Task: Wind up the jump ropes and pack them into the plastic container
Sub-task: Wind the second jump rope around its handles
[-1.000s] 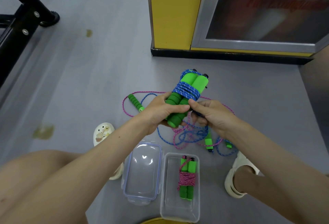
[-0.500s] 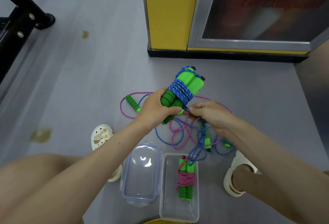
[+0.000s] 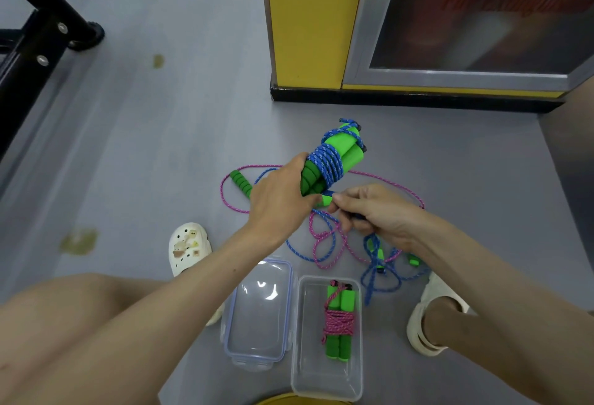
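The clear rectangular plastic container (image 3: 321, 375) lies open on the floor below both hands, already holding 1 pink-wound rope (image 3: 339, 321). The left hand (image 3: 279, 205) grips the 2 green foam handles bound with blue cord (image 3: 328, 163), steadying them. Beside it, the right hand (image 3: 376, 214) pinches the loose end, likely to tuck it.

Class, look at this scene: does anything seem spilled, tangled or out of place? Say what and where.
Two yellowish-brown stains mark the grey floor at left, like dried spills. Loose pink and blue jump ropes lie tangled together beyond the clear plastic container, not yet wound.
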`<action>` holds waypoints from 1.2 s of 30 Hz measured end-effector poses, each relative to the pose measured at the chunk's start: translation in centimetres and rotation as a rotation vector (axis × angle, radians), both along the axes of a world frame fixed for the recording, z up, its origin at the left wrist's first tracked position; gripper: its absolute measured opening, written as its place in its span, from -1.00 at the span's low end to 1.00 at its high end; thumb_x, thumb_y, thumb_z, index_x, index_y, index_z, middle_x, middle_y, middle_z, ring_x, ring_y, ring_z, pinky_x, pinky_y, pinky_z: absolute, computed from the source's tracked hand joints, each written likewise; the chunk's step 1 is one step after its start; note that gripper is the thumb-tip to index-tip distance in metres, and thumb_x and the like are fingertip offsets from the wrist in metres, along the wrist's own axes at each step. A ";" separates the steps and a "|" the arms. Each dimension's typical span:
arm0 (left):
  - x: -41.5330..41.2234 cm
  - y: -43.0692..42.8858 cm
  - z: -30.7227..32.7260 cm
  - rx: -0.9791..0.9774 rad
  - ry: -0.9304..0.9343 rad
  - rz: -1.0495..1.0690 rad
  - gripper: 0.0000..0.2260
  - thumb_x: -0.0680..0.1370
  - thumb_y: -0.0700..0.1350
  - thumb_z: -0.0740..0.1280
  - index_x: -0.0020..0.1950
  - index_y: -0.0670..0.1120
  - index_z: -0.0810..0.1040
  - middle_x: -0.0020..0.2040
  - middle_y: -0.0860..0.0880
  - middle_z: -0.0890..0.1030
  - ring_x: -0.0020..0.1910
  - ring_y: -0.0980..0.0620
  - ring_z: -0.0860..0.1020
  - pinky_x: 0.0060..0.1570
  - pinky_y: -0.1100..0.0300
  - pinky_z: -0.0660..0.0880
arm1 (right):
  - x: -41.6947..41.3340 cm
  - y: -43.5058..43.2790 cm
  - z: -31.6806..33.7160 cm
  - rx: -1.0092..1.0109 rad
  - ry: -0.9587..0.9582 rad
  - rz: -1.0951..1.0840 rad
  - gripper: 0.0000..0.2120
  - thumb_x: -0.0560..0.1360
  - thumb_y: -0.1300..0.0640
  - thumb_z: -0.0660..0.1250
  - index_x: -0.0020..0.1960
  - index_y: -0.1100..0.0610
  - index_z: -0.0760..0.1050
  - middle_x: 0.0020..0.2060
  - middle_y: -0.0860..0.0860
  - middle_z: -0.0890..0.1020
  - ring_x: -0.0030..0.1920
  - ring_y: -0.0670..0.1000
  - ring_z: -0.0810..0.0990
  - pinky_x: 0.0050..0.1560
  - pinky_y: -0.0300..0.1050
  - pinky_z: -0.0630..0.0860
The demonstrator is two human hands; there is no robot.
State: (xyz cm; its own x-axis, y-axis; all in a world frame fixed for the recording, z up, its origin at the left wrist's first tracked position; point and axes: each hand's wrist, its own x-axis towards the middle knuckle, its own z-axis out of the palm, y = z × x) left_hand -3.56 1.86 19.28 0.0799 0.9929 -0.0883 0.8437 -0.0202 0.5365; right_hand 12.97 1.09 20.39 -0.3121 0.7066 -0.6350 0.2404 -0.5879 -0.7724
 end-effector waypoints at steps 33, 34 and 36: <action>1.4 -1.2 -0.6 -0.320 -0.492 -0.338 -0.20 0.40 -0.20 0.29 0.57 0.01 0.00 0.54 0.03 0.02 0.52 0.09 0.02 0.47 0.08 0.15 | 0.4 0.3 0.0 0.001 -0.023 -0.312 -0.62 0.48 -0.16 0.32 -0.22 0.17 0.49 -0.50 0.10 0.43 -0.61 -0.09 0.13 -0.57 -0.28 0.07; 1.4 -1.1 -0.3 -0.375 -0.554 -0.318 -0.22 0.42 -0.23 0.31 0.56 0.04 0.03 0.52 0.06 0.05 0.50 0.12 0.06 0.43 0.16 0.21 | 0.4 0.4 0.0 -0.004 -0.040 -0.345 -0.65 0.48 -0.13 0.33 -0.24 0.15 0.48 -0.52 0.07 0.43 -0.61 -0.09 0.13 -0.56 -0.27 0.06; 1.4 -0.9 0.3 -0.417 -0.649 -0.269 -0.30 0.46 -0.30 0.33 0.53 0.04 0.16 0.47 0.06 0.15 0.42 0.14 0.21 0.27 0.33 0.35 | 0.5 0.5 -0.2 -0.012 -0.055 -0.411 -0.69 0.48 -0.09 0.32 -0.27 0.13 0.44 -0.55 0.05 0.42 -0.62 -0.09 0.12 -0.55 -0.27 0.04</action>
State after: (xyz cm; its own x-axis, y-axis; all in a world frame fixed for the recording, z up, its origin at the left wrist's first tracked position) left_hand -2.15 0.94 19.59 0.4727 0.8285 -0.3001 0.3567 0.1315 0.9249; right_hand 13.42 1.61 20.21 0.0288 0.7576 -0.6521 0.0242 -0.6527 -0.7572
